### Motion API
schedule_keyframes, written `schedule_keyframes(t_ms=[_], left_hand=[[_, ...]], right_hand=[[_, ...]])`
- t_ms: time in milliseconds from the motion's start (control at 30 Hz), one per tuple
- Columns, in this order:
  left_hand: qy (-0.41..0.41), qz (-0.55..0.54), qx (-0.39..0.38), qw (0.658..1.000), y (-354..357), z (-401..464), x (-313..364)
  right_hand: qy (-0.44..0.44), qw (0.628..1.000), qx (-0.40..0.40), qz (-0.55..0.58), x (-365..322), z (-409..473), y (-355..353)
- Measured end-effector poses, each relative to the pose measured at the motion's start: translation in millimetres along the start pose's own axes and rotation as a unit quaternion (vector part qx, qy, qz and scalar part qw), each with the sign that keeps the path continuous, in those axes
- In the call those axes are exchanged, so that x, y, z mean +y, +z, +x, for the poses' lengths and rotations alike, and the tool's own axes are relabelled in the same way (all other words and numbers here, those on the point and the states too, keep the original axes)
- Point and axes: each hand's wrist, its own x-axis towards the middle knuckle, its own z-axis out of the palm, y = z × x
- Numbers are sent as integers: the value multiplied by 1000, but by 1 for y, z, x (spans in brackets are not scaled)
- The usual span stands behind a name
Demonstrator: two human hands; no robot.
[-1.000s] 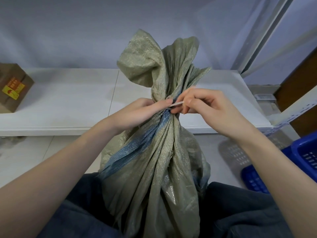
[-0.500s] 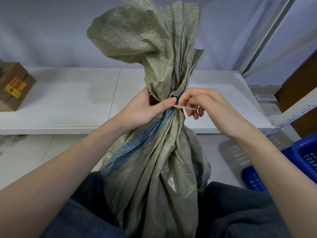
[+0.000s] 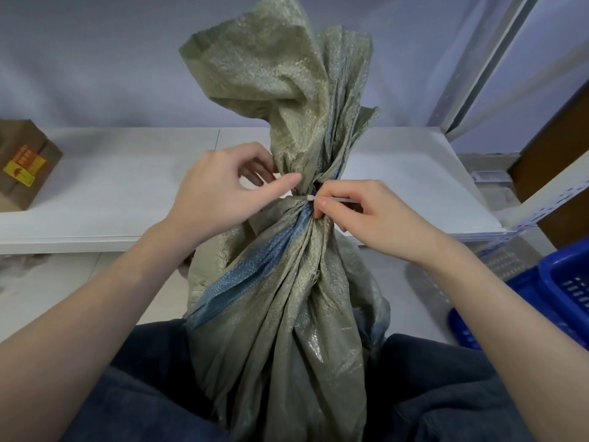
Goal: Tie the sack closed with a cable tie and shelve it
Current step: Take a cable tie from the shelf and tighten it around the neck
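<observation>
A: Where's the sack (image 3: 287,314) sitting?

B: Upright between the person's knees, in front of the low white shelf (image 3: 111,186). Its neck is gathered tight at about the level of the shelf top, and the loose mouth flares up above that.

A: And the cable tie (image 3: 310,198)?

B: Cinched round the gathered neck. The small white head sits on the front of the neck, and the tail runs off to the right.

A: What are the hands doing?

B: The right hand (image 3: 366,215) is just right of the neck, thumb and fingers pinching the tie's tail right beside the head. The left hand (image 3: 223,193) is on the other side, fingers curled in against the neck. Its thumb points across toward the tie, not quite reaching the head. Whether it actually grips the fabric, I can't tell.

A: Anything else around?

B: A cardboard box (image 3: 25,161) at the far left of the shelf, and a blue plastic basket (image 3: 541,291) on the floor to the right.
</observation>
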Motion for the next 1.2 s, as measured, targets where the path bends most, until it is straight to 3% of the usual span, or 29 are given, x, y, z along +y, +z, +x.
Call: schedule_keyframes(t_ms=[100, 200, 267, 900, 1200], left_hand=[[97, -11, 56, 994, -10, -2, 4], [204, 2, -1, 979, -9, -5, 7], [231, 26, -28, 972, -1, -7, 6], [266, 176, 31, 947, 19, -5, 15], [283, 209, 52, 935, 20, -5, 12]], right_hand=[[5, 1000, 4, 15, 3, 1, -1], [2, 1000, 2, 15, 4, 1, 0], [-6, 1000, 1, 14, 5, 2, 1], [-31, 999, -13, 38, 8, -2, -12], [21, 993, -15, 113, 12, -7, -21]])
